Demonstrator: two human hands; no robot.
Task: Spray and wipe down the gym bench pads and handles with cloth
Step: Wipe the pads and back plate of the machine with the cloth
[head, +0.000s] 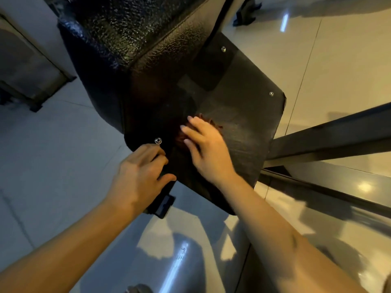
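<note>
On the flat black bench panel (pixel 243 115), a reddish-brown cloth (pixel 209 121) lies under the right hand (pixel 207 149), whose straight fingers press it down. The left hand (pixel 141 172) curls round the panel's near edge, beside a bolt (pixel 158 141). The textured black pad (pixel 118 39) rises behind, above pale floor tiles (pixel 63 166).

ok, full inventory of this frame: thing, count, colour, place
pad: 1, black, textured, top centre
panel: 1, dark, flat, centre, below the pad
bolts: 3, silver, near the panel corners
cloth: 1, reddish-brown, on the panel under the right hand
frame bars: 2, dark, right of the panel
box: 1, grey, far left on the floor
floor: 1, pale glossy tiles, all round
left hand: 1, grips the panel's near-left edge
right hand: 1, fingers flat, pressing the cloth
</note>
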